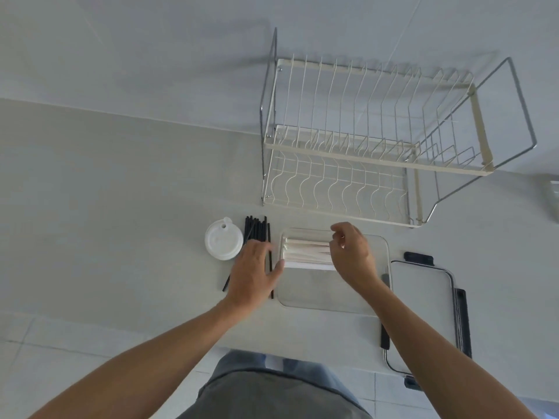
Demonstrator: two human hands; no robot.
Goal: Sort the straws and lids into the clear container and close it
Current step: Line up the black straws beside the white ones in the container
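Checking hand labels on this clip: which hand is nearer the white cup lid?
Left. The left hand lies on the black straws just right of the lid; the right hand is over the container, farther right.

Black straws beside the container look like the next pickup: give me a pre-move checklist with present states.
1. Clear container open, with free space near the person: ok.
2. White wrapped straws already inside, at the far end: ok.
3. Black straws on the counter under the left hand: ok; whether grasped: cannot tell.
4. Right hand clear of the container: not ok, it sits over the white straws.
5. White cup lids in the container: not ok, on the counter.
6. Container lid within reach, lying at the right: ok.
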